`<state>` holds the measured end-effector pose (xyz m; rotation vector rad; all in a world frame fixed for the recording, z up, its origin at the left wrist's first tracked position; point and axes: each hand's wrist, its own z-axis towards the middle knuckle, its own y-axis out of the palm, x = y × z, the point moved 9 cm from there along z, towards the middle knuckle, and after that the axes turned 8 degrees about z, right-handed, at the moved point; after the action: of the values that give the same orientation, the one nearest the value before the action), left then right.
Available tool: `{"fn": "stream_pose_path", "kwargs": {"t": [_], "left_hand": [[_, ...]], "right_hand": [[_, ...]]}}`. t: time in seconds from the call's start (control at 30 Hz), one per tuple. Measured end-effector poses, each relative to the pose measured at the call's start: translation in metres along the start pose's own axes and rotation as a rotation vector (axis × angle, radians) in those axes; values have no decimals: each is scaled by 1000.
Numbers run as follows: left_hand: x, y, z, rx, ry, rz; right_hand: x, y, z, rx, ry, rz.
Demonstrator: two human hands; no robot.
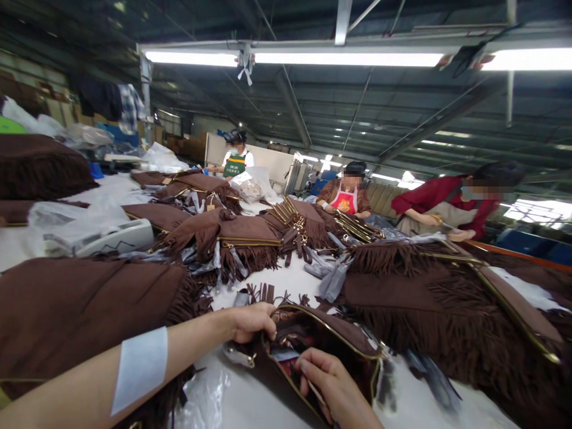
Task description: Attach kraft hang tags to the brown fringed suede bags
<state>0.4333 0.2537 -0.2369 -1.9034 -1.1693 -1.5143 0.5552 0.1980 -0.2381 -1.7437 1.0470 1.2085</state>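
Observation:
A dark brown bag with a gold zipper lies open at the lower middle. My left hand has its fingers closed round the bag's left edge. Over the bag's opening is my right hand, its fingers curled together at the inner lining; what lies between them is too small to make out. A pale, flat piece shows inside the bag near my right fingertips. A white patch is on my left forearm.
Fringed brown bags lie in piles on the left, centre and right of the white table. Clear plastic lies below my left arm. Three people work across the table.

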Motion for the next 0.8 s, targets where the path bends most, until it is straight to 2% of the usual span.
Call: {"fn": "stream_pose_path", "kwargs": {"t": [0.3, 0.57, 0.8], "left_hand": [[1, 3, 0, -14, 25, -15], [-4, -2, 3, -26, -5, -41], [-6, 0, 5, -31, 16, 10]], "right_hand": [[-16, 23, 13, -31, -52, 1], [-7, 8, 5, -21, 2, 16], [-14, 12, 6, -2, -10, 15]]}}
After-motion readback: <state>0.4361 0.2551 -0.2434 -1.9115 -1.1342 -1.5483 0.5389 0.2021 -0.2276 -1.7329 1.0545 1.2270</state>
